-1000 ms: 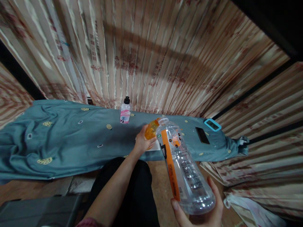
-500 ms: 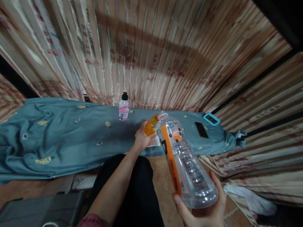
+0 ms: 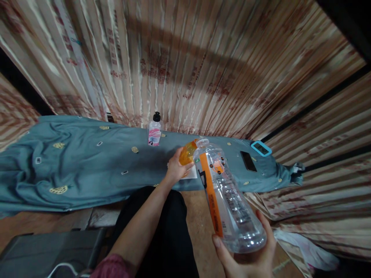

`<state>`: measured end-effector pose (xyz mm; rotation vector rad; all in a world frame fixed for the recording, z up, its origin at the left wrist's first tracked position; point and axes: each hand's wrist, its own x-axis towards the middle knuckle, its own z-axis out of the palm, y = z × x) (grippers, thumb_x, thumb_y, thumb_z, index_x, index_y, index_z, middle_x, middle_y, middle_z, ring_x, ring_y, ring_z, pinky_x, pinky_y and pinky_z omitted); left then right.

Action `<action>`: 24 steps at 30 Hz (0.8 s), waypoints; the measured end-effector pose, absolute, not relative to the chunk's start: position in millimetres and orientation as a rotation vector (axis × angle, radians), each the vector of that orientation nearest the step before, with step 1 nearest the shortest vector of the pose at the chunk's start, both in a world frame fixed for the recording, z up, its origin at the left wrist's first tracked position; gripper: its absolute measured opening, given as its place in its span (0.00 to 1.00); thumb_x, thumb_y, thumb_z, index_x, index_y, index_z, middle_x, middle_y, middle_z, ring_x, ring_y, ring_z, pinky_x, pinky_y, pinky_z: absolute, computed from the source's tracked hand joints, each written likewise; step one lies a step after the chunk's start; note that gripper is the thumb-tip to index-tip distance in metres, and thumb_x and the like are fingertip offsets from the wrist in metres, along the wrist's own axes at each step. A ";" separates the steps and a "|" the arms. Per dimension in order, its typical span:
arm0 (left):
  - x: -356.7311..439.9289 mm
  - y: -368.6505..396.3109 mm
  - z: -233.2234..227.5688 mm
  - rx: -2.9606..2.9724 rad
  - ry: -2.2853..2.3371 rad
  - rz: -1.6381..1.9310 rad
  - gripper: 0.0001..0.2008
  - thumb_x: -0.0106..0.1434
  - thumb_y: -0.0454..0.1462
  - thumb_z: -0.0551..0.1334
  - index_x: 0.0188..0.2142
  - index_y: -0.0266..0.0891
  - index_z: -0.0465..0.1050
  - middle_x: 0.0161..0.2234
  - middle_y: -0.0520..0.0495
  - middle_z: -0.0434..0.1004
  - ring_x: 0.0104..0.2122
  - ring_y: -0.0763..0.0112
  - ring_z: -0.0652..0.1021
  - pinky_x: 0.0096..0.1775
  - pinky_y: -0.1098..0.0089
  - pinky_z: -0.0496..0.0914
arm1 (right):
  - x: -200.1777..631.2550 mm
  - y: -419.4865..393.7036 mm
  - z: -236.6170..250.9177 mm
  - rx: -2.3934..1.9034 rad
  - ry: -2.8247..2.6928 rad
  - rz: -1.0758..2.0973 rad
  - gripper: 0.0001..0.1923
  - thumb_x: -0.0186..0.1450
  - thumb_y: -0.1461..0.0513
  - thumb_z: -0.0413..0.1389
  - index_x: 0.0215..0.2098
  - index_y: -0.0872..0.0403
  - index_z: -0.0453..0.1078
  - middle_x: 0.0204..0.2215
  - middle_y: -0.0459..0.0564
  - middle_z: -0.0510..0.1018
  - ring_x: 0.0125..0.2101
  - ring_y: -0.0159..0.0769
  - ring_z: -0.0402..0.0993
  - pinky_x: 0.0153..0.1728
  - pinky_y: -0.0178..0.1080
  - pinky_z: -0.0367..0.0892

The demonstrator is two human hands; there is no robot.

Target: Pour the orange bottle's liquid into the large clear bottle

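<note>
My right hand (image 3: 246, 255) cups the base of a large clear plastic bottle (image 3: 232, 204) with an orange and white label. The bottle is tilted, its uncapped neck pointing away from me and to the left. Wrapped around a smaller bottle with amber-orange contents (image 3: 188, 153) is my left hand (image 3: 174, 168). The mouths of the two bottles meet or nearly meet; whether they touch I cannot tell. Under my left hand a white sheet (image 3: 189, 172) shows in part on the cloth.
A blue-green patterned cloth (image 3: 87, 154) covers the narrow surface. On it stand a pink-labelled bottle with a black cap (image 3: 155, 131), a dark phone (image 3: 248, 161) and a blue-framed digital clock (image 3: 261, 148). Curtains (image 3: 179, 69) hang behind. A grey case (image 3: 52, 251) is at lower left.
The view has shifted slightly, so the surroundings appear a little further right. Both hands keep their holds, and the two bottles stay mouth to mouth at nearly the same tilt.
</note>
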<state>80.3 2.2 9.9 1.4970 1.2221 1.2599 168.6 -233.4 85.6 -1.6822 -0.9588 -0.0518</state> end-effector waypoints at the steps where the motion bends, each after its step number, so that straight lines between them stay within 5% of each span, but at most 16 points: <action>1: 80.1 2.2 10.1 1.495 1.219 1.257 0.32 0.50 0.33 0.73 0.55 0.44 0.68 0.50 0.47 0.81 0.50 0.60 0.81 0.55 0.61 0.73 | 168.5 -233.2 85.4 -1.680 -0.962 -0.056 0.57 0.51 0.46 0.70 0.69 0.59 0.52 0.64 0.67 0.63 0.62 0.54 0.64 0.52 0.50 0.73; 14: 79.5 2.9 9.3 1.504 1.237 1.271 0.33 0.49 0.32 0.73 0.55 0.42 0.68 0.47 0.48 0.82 0.47 0.62 0.81 0.53 0.61 0.74 | 167.9 -229.7 83.4 -1.656 -0.942 -0.028 0.56 0.51 0.47 0.70 0.70 0.57 0.52 0.65 0.67 0.62 0.64 0.57 0.62 0.56 0.57 0.69; 20: 80.2 4.1 5.8 1.502 1.207 1.281 0.32 0.51 0.34 0.73 0.55 0.43 0.68 0.47 0.48 0.81 0.46 0.62 0.81 0.52 0.61 0.75 | 169.4 -228.5 85.2 -1.655 -0.943 -0.049 0.57 0.51 0.45 0.70 0.69 0.59 0.54 0.64 0.68 0.62 0.64 0.61 0.60 0.63 0.71 0.52; 24: 80.0 4.0 4.7 1.511 1.190 1.288 0.32 0.51 0.34 0.73 0.55 0.41 0.67 0.47 0.47 0.81 0.46 0.62 0.81 0.52 0.61 0.75 | 170.2 -227.9 85.0 -1.651 -0.956 -0.073 0.57 0.50 0.45 0.70 0.69 0.60 0.54 0.64 0.69 0.63 0.64 0.63 0.60 0.63 0.72 0.52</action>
